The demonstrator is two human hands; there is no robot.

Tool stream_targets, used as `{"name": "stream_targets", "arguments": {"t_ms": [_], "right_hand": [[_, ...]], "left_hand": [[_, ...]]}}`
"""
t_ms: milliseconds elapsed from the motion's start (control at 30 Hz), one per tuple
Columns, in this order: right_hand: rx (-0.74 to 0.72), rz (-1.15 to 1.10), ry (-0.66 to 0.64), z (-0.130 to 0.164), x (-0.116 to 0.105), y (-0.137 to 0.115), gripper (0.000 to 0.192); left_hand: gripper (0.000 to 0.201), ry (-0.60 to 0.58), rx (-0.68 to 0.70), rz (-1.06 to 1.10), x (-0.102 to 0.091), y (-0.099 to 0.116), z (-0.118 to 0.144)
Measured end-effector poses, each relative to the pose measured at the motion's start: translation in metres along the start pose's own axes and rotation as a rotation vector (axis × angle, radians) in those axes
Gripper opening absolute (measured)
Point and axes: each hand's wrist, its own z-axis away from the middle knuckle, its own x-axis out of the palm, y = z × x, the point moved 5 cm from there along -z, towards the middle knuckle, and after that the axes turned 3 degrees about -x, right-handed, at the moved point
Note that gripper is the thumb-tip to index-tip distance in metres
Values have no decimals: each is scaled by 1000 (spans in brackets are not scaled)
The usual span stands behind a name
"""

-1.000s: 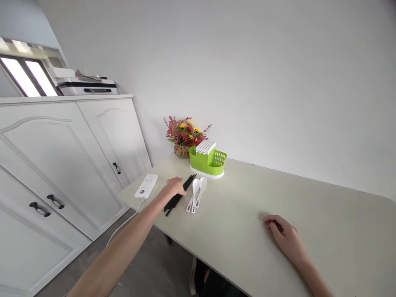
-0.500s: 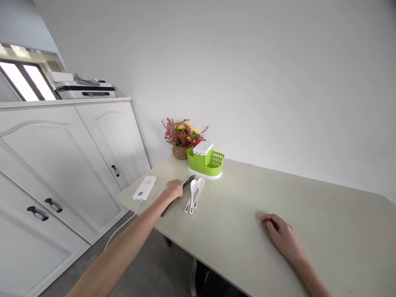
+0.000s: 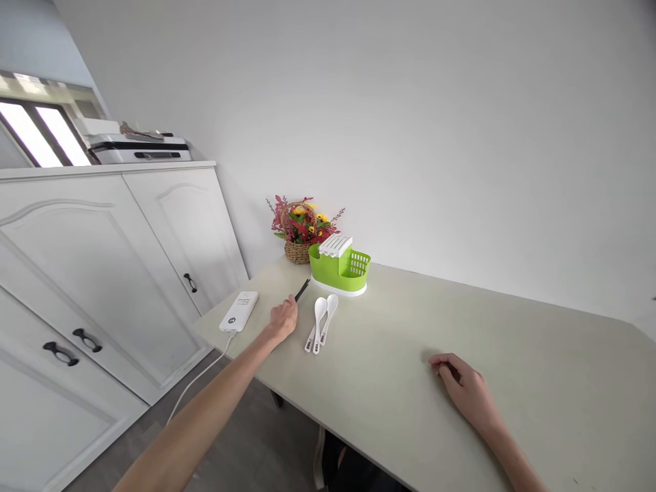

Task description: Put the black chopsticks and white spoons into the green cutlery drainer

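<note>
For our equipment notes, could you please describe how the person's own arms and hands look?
The bare left hand and bare right hand show no glove, watch or bracelet. The left forearm and right forearm are sleeveless as far as the picture shows.

Flower basket (image 3: 297, 253) apparently obstructs behind caddy (image 3: 325, 270).

Three spoons (image 3: 320, 309), one green caddy (image 3: 324, 269), one flower basket (image 3: 296, 253), one power bank (image 3: 240, 310); black sticks (image 3: 303, 290) uncountable.
</note>
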Motion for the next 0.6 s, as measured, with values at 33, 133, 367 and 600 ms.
{"name": "stream_targets", "arguments": {"t_ms": [33, 133, 367, 600], "right_hand": [[-4, 0, 1, 0, 0, 0, 30], [-9, 2, 6, 0, 0, 0, 31], [6, 2, -12, -2, 2, 2, 30], [-2, -8, -14, -1, 0, -1, 30]], "left_hand": [[40, 20, -2, 29, -1, -3, 0], [31, 93, -16, 136, -8, -11, -2], [32, 317, -45, 510, -35, -11, -5], [54, 88, 174, 1646, -43, 44, 22]]}}
